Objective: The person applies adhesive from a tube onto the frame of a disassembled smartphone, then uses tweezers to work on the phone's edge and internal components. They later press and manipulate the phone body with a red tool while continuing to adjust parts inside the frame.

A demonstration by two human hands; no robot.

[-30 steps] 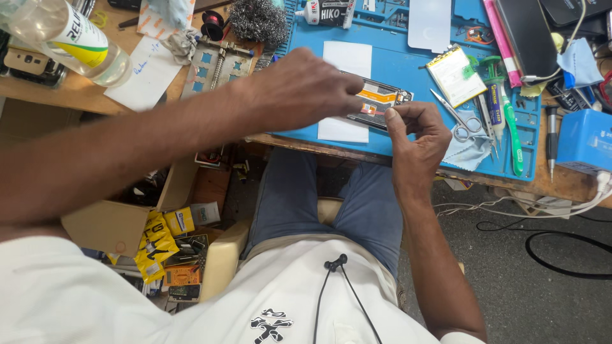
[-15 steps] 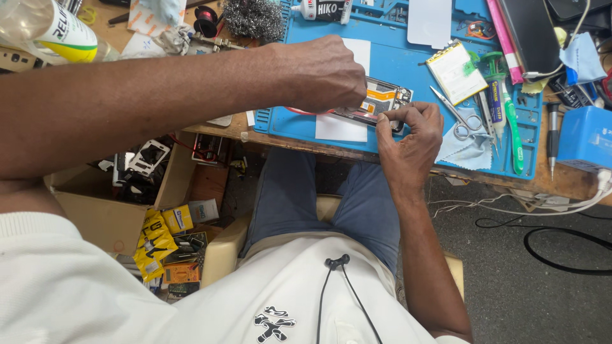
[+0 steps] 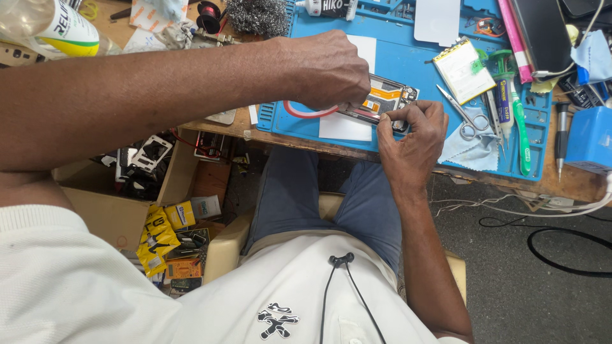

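An opened phone (image 3: 386, 97) with exposed orange and dark parts lies on a blue work mat (image 3: 408, 60) near the bench's front edge. My left hand (image 3: 328, 70) rests closed over the phone's left end, fingers pressed down on it; whether it holds a tool is hidden. My right hand (image 3: 411, 130) pinches the phone's near right corner from below. A white sheet (image 3: 344, 127) lies under the phone. A red ring (image 3: 309, 111) shows beneath my left hand.
Scissors (image 3: 468, 118), a green-handled tool (image 3: 516, 121), a yellowish battery (image 3: 460, 70) and a pale cloth (image 3: 472, 143) lie right of the phone. A blue box (image 3: 590, 137) is at far right. A steel-wool ball (image 3: 255, 16) and bottle (image 3: 51, 28) sit up left. A cardboard box (image 3: 137, 185) of parts stands below the bench.
My left hand has slid slightly down and left along the phone. My right hand keeps its pinch on the phone's corner.
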